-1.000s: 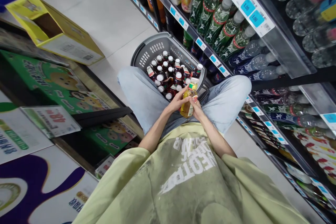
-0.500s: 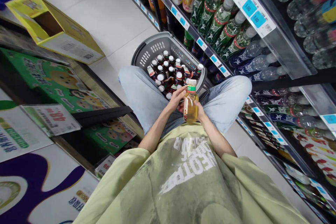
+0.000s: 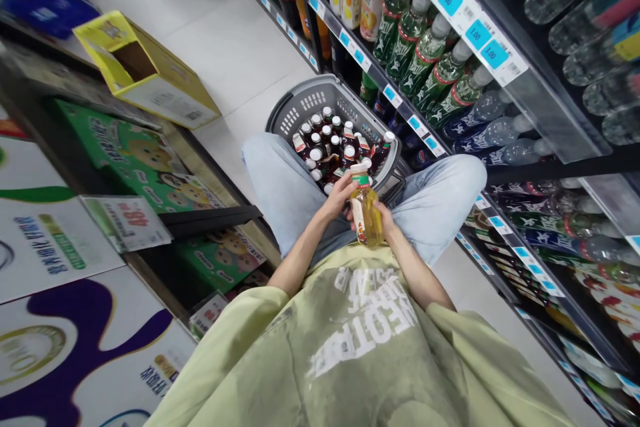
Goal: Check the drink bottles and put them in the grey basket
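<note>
Both hands hold a bottle [image 3: 369,221] of clear yellow drink in front of my shirt, its white cap pointing away from me and tilted a little left. My left hand [image 3: 341,196] is closed against the bottle's left side, fingers near the green and red neck band. Round the lower right side wraps my right hand [image 3: 386,219], its fingers partly hidden behind the bottle. Just beyond, between my knees, a grey shopping basket [image 3: 306,101] holds several dark red bottles [image 3: 334,144] with white caps, standing close together.
On the right, a shelf [image 3: 415,121] carries green soda bottles [image 3: 429,59] and other drinks above price tags. To the left are an open yellow carton [image 3: 173,95], green printed boxes [image 3: 127,147] and a price sign [image 3: 131,221]. Pale floor tiles [image 3: 235,33] lie beyond the basket.
The view has shifted, so the basket and shelves appear further right and lower. The yellow bottle has tilted slightly left and turned, showing more of its label. Both hands stay on it.
</note>
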A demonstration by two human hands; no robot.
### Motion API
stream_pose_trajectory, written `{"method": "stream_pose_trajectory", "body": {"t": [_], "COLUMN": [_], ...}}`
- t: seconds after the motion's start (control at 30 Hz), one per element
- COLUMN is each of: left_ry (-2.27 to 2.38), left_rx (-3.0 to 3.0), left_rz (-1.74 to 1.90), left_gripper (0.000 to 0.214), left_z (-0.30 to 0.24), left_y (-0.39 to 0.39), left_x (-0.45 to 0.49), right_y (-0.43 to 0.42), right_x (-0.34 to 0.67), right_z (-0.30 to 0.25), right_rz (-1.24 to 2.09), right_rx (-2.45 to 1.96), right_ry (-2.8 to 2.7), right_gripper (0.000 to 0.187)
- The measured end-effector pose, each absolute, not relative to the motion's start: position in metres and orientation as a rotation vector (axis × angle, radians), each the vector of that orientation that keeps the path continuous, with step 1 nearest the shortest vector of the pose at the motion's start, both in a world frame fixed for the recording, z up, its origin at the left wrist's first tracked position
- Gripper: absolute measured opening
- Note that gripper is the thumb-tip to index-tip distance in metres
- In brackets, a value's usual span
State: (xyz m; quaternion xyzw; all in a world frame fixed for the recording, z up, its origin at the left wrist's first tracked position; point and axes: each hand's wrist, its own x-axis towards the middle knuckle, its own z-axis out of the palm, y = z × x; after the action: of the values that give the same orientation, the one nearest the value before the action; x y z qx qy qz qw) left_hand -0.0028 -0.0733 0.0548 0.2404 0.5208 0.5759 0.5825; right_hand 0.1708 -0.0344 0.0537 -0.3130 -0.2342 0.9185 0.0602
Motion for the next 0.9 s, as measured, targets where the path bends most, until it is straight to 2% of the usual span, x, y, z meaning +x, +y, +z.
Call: {"method": "stream_pose_trajectory", "body": {"t": [0.23,0.37,0.47,0.8,0.9], "left_ry": [1.532,1.79,1.912,2.147,2.192], "left_rx": [0.722,0.856,0.996,1.34,1.55], "left_rz": [1.389,1.166,0.98,0.908,0.858], "left_gripper": [0.06,0.044,0.04,0.03,0.027], "left_z": [0.074,0.098,0.116,0.157,0.162], "left_y": [-0.095,-0.112,-0.117,-0.081,-0.065], "left_x": [-0.033,-0.045,-0.051,-0.061,-0.063], "right_y": [-0.042,-0.039,-0.037,-0.034,-0.033], "right_x": [0.161,0.157,0.159,0.161,0.159], "right_z": [0.063,0.072,0.073,0.063,0.055], "right_rz": [2.785,2.527,2.401,2.181,1.944], "right_rx": [-0.721,-0.735,-0.726,-0.886,-0.986], "right_ry": [-1.158,-1.501,-1.703,-1.745,-1.856], "right_gripper": [0.066,0.052,0.045,0.066,0.078]}}
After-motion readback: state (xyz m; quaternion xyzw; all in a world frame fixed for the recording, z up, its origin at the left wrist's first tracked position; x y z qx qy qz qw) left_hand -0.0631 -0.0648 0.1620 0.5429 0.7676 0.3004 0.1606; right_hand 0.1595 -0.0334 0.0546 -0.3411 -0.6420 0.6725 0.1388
